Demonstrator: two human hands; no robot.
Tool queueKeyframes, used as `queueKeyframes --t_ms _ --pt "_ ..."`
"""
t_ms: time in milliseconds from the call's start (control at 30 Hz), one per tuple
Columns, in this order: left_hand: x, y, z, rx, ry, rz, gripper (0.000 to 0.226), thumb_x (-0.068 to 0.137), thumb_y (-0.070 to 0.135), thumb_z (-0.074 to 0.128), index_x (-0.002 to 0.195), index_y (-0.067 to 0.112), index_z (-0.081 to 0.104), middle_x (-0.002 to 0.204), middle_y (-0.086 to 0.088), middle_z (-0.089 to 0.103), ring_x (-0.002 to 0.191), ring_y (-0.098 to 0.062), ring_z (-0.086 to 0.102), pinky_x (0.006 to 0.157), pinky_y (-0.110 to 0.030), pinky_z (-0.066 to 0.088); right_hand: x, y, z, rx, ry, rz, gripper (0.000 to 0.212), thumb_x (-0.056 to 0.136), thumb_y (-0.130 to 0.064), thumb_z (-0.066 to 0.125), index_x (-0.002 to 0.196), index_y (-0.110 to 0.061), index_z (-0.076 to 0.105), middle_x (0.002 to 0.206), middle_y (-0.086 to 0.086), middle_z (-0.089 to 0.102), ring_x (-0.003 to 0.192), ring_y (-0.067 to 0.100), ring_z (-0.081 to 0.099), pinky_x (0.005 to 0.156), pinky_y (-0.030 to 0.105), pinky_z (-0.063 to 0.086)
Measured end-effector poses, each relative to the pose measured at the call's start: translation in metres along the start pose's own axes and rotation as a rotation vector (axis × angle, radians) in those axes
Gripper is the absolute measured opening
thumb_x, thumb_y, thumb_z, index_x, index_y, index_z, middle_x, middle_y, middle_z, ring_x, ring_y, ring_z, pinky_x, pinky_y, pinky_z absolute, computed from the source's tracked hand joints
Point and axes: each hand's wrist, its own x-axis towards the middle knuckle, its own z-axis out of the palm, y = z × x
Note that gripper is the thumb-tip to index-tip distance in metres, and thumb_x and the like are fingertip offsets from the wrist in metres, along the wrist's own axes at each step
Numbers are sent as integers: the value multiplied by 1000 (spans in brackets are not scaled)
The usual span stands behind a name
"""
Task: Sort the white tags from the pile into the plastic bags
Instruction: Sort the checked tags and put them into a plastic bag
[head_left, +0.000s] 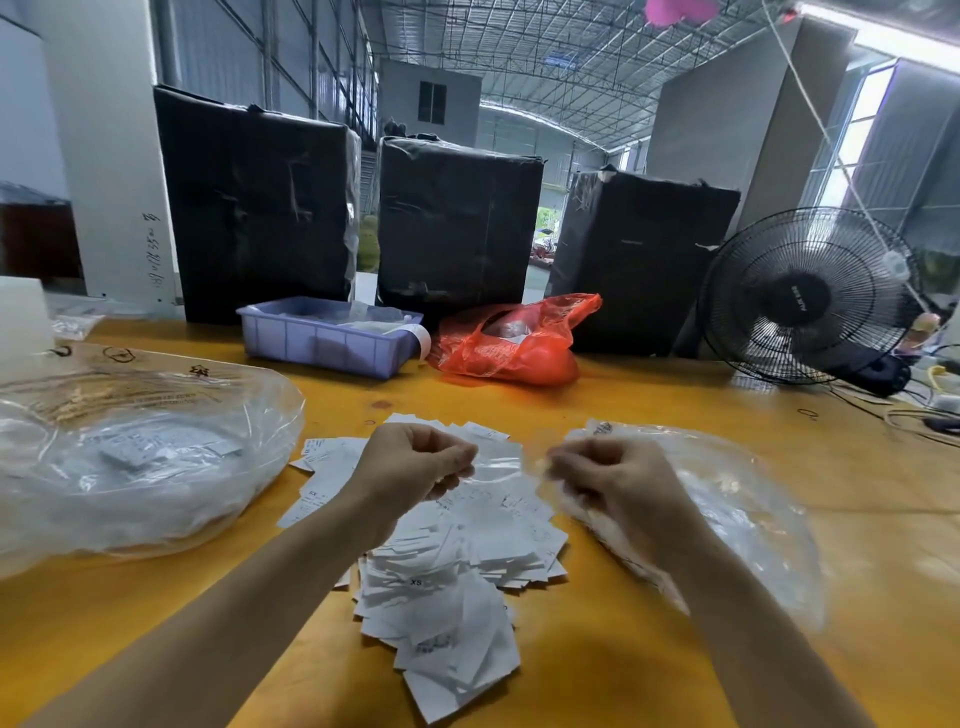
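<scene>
From the head view, the person's left hand (415, 460) and right hand (613, 478) are raised side by side over the yellow bench (649, 400), each with its fingers curled in and pinching an edge of a small clear bag (501, 462) stretched between them; the film is thin and blurred, so I cannot tell whether its mouth is open yet. Directly beneath and towards the person lies the pile of white tags (452, 561), spreading along a line that runs from the hands back towards the body. Both hands hang about equally near it, the left slightly more over its middle. A large clear bag (145, 457) already holding some tags sits well to the left, and another plastic bag (727, 509) lies just right of the pile, under the right wrist. My guess is the next move is a reach straight down for tags once one hand lets go.
</scene>
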Motion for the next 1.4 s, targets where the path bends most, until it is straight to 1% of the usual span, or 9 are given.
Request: queueKeyframes --t_ms 167,367,467,533,633,833,1000,1233,1400 --pt "-2 4 -2 -168 -32 -75 5 84 -1 65 88 -2 62 79 -15 74 65 -19 71 56 -21 55 11 8 -81 -599 688 -93 12 79 -4 71 89 3 70 78 19 70 76 32 67 74 42 55" --pt "-1 2 -1 -201 -12 -96 22 74 -3 73 92 0 59 77 -18 73 63 -21 71 59 -22 58 13 27 -90 -1184 442 352 26 84 -12 65 103 7 63 97 18 67 87 31 62 69 36 51" --pt "-1 2 -2 -263 7 -120 24 73 -5 73 92 0 59 74 -17 73 60 -19 70 51 -19 53 12 17 -75 -1294 676 174 21 89 -17 60 101 0 64 92 20 66 81 35 61 63 32 42" --pt "0 1 -2 -298 23 -139 28 71 -4 74 93 1 58 73 -16 73 58 -18 70 51 -18 53 10 11 -61 -1152 827 -210 19 90 -13 59 99 1 66 87 24 68 79 40 65 65 37 48" --pt "-1 2 1 -331 32 -150 38 62 -3 78 93 2 57 70 -15 72 56 -18 69 49 -17 52 6 3 -21 -699 590 -552 16 89 -13 62 94 1 69 83 15 71 72 29 68 64 34 54" --pt "-4 5 5 -330 17 -155 49 44 5 80 88 5 58 60 -8 69 49 -13 65 44 -15 47 -8 9 41 43 -136 33 61 62 -33 73 113 -6 56 95 13 69 81 17 70 68 25 57" --pt "-6 6 5 -199 -10 -119 48 42 15 83 84 7 61 54 -1 65 46 -8 60 49 -18 46 -9 14 44 153 -161 111 9 78 -8 70 85 -3 68 67 6 66 57 12 61 55 20 49" --pt "-2 4 5 -240 -34 -137 13 80 10 71 89 6 63 70 -6 73 53 -7 63 52 -17 49 -7 15 41 210 -114 170 7 84 -10 65 81 -6 70 71 6 70 60 12 63 56 21 50" --pt "-5 9 -2 130 -215 -17 60 57 41 77 111 23 59 97 3 72 87 -8 67 72 -24 50 -10 13 41 -174 -110 -91 14 83 -17 70 71 -9 69 65 1 69 56 3 57 53 12 43"
